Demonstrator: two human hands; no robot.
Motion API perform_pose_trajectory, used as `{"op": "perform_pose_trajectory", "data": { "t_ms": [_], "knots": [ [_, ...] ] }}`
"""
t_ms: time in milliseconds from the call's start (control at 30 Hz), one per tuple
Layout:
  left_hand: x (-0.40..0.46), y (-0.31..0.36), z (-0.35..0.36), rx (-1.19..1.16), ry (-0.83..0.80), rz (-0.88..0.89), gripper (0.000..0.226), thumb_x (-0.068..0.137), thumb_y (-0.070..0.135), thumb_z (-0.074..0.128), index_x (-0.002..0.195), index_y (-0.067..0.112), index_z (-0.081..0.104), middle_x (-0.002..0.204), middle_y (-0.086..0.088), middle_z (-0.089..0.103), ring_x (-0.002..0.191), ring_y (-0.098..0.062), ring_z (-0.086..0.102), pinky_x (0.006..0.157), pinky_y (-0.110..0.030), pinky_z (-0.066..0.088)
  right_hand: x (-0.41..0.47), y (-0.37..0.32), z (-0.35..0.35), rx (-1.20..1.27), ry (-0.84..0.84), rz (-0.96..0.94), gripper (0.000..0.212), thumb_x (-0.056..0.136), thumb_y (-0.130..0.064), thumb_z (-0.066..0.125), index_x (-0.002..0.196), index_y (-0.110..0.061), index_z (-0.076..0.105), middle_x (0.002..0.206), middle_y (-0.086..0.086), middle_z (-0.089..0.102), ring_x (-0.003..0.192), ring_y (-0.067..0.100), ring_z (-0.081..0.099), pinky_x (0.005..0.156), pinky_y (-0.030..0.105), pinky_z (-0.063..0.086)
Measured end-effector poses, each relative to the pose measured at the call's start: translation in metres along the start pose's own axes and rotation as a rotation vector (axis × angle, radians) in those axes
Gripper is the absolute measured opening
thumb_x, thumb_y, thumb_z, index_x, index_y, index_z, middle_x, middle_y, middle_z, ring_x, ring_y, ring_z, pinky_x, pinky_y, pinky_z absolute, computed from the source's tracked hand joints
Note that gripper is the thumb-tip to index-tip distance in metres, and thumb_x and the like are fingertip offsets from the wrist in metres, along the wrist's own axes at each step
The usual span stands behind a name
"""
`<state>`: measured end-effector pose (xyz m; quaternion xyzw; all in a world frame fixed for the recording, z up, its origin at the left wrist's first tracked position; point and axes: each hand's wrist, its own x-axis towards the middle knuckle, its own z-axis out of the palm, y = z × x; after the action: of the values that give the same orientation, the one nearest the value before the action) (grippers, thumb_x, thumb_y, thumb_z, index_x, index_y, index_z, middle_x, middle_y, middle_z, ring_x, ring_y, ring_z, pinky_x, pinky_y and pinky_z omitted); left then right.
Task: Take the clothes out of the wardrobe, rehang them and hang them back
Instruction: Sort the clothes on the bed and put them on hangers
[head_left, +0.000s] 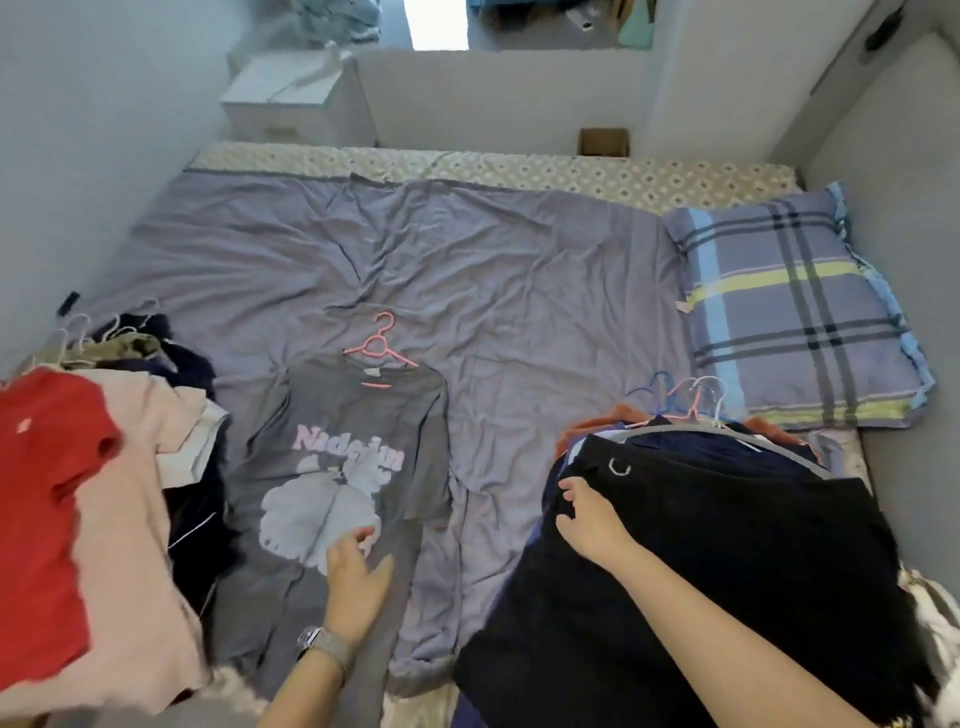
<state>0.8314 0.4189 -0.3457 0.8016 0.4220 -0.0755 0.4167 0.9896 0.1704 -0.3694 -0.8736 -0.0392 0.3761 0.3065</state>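
The fingers (358, 538) of my left hand (356, 577) lie loosely spread and nearly straight on the grey T-shirt (337, 467), touching the pale flower print near its lower half; they hold nothing. A watch (324, 644) sits on that wrist. My right hand (592, 525) rests on the black garment (727, 571) at the top of the pile to my right, its fingers slightly curled at the garment's left edge; I cannot tell whether they pinch the cloth or only press on it.

The grey T-shirt lies flat on the bed's purple sheet (519, 291), front up, with a pink hanger (382, 348) at its collar, the hook pointing away from me and one bar showing through the neck opening. The black garment carries a grey hanger (727, 434) across its top, and behind it a cluster of blue, pink and white hanger hooks (680, 395) sticks out of the same pile, just beside a plaid pillow (789, 306).

To my left lies another heap of clothes: a red shirt (47, 499) over a pink one (135, 519), dark pieces beneath, and white hooks (78, 332) at the far end. Beyond the bed stand a white cabinet (291, 98) and a cardboard box (602, 141).
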Motion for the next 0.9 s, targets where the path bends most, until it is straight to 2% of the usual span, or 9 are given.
{"op": "perform_pose_trajectory", "data": {
  "t_ms": [200, 267, 333, 433, 533, 633, 700, 833, 900],
  "knots": [
    [0.095, -0.049, -0.062, -0.118, -0.076, -0.039, 0.036, 0.085, 0.007, 0.059, 0.12, 0.009, 0.051, 0.122, -0.004, 0.05, 0.105, -0.015, 0.05, 0.083, -0.026, 0.042, 0.047, -0.068, 0.089, -0.019, -0.017, 0.092, 0.039, 0.091, -0.016, 0.057, 0.128, -0.009, 0.048, 0.122, 0.008, 0.055, 0.112, 0.024, 0.055, 0.09, 0.027, 0.04],
    [0.123, -0.066, -0.074, -0.136, -0.123, -0.054, 0.03, 0.085, 0.008, 0.059, 0.114, 0.012, 0.055, 0.116, 0.0, 0.056, 0.101, -0.013, 0.055, 0.085, -0.028, 0.047, 0.07, -0.077, 0.123, -0.02, -0.046, 0.14, 0.036, 0.089, -0.01, 0.057, 0.125, -0.007, 0.05, 0.121, 0.011, 0.057, 0.108, 0.024, 0.056, 0.094, 0.028, 0.042],
    [0.149, -0.084, -0.084, -0.177, -0.151, -0.073, 0.023, 0.086, 0.008, 0.058, 0.107, 0.017, 0.057, 0.111, 0.001, 0.061, 0.099, -0.012, 0.058, 0.088, -0.032, 0.05, 0.098, -0.083, 0.154, -0.075, -0.125, 0.146, 0.034, 0.087, -0.006, 0.055, 0.12, -0.006, 0.05, 0.119, 0.014, 0.057, 0.111, 0.028, 0.056, 0.097, 0.034, 0.044],
    [0.184, -0.113, -0.092, -0.245, -0.136, -0.091, 0.018, 0.088, 0.01, 0.059, 0.097, 0.025, 0.057, 0.099, 0.007, 0.062, 0.094, -0.01, 0.059, 0.079, -0.019, 0.046, 0.15, -0.096, 0.189, -0.108, -0.188, 0.147, 0.041, 0.087, -0.007, 0.059, 0.124, -0.009, 0.042, 0.117, 0.007, 0.053, 0.117, 0.028, 0.053, 0.094, 0.029, 0.044],
    [0.22, -0.138, -0.084, -0.235, -0.113, -0.069, 0.014, 0.09, 0.013, 0.056, 0.102, 0.02, 0.056, 0.095, 0.01, 0.06, 0.091, -0.008, 0.057, 0.073, -0.012, 0.039, 0.201, -0.112, 0.212, -0.114, 0.082, 0.039, 0.081, 0.08, -0.015, 0.073, 0.142, -0.005, 0.021, 0.139, 0.014, 0.042, 0.128, 0.032, 0.044, 0.106, 0.041, 0.038],
    [0.254, -0.159, -0.072, -0.2, -0.141, -0.023, 0.017, 0.09, 0.012, 0.053, 0.103, 0.022, 0.053, 0.092, 0.014, 0.057, 0.088, -0.004, 0.056, 0.074, -0.011, 0.039, 0.271, -0.126, 0.208, 0.023, 0.231, 0.049, 0.097, 0.076, -0.021, 0.078, 0.146, 0.0, 0.014, 0.147, 0.021, 0.034, 0.134, 0.032, 0.038, 0.113, 0.043, 0.029],
    [0.272, -0.173, -0.064, -0.209, -0.143, -0.012, 0.018, 0.089, 0.011, 0.052, 0.103, 0.023, 0.053, 0.092, 0.015, 0.057, 0.085, 0.001, 0.054, 0.073, -0.011, 0.041, 0.317, -0.137, 0.202, 0.177, 0.298, 0.099, 0.108, 0.07, -0.033, 0.08, 0.147, -0.002, 0.011, 0.147, 0.018, 0.035, 0.133, 0.028, 0.041, 0.113, 0.041, 0.033],
    [0.28, -0.201, -0.051, -0.258, -0.12, -0.024, 0.019, 0.089, 0.013, 0.053, 0.105, 0.024, 0.053, 0.096, 0.014, 0.06, 0.086, -0.001, 0.057, 0.071, -0.009, 0.042, 0.372, -0.155, 0.199, 0.429, 0.385, 0.105, 0.078, 0.084, -0.019, 0.073, 0.142, 0.0, 0.024, 0.125, -0.002, 0.043, 0.113, 0.008, 0.047, 0.091, 0.013, 0.04],
    [0.273, -0.217, -0.045, -0.283, -0.134, -0.054, 0.019, 0.091, 0.013, 0.052, 0.107, 0.023, 0.054, 0.098, 0.013, 0.06, 0.089, -0.001, 0.057, 0.072, -0.008, 0.043, 0.382, -0.169, 0.198, 0.644, 0.45, 0.086, 0.075, 0.08, -0.026, 0.077, 0.136, -0.006, 0.031, 0.128, -0.001, 0.051, 0.109, 0.01, 0.056, 0.092, 0.021, 0.048]
  ]
}}
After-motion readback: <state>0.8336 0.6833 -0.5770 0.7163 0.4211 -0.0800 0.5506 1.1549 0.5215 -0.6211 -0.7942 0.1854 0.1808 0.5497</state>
